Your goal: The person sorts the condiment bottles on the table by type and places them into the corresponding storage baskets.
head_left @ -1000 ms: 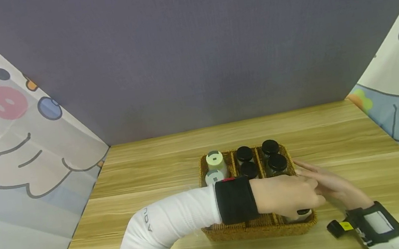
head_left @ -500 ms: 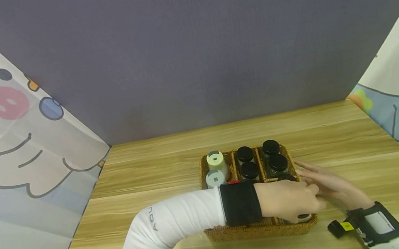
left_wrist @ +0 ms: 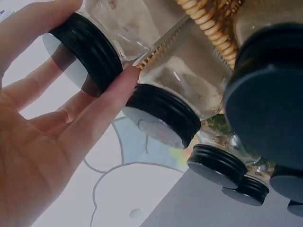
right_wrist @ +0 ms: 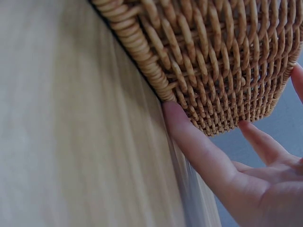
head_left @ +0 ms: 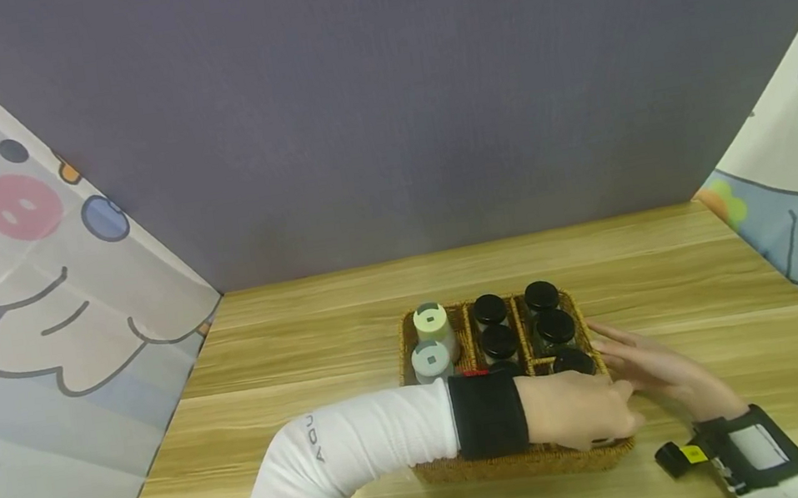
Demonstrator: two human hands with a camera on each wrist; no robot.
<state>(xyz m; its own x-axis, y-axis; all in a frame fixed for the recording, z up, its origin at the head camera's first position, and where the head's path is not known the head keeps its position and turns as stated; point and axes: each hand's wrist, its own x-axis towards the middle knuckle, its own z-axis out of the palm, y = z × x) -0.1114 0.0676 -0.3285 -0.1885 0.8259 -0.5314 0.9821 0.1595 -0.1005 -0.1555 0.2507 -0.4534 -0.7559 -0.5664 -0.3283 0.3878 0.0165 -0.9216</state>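
Observation:
A wicker basket with compartments stands on the wooden table, holding several jars. My left hand reaches across to its front right corner. In the left wrist view, the thumb and fingers of that hand hold the black lid of a clear glass spice jar filled with brownish powder. Right beside it stands a similar powder jar. My right hand rests on the basket's right side. The right wrist view shows its extended fingers touching the woven wall near the tabletop.
Two pale-lidded containers occupy the basket's left compartment. Black-lidded jars fill the middle and right ones. A grey wall rises behind the table, with cartoon-printed curtains at both sides.
My left hand has shifted slightly toward the front of the basket, uncovering more of a black lid behind it and covering more of the front jar. My right hand has stayed in place.

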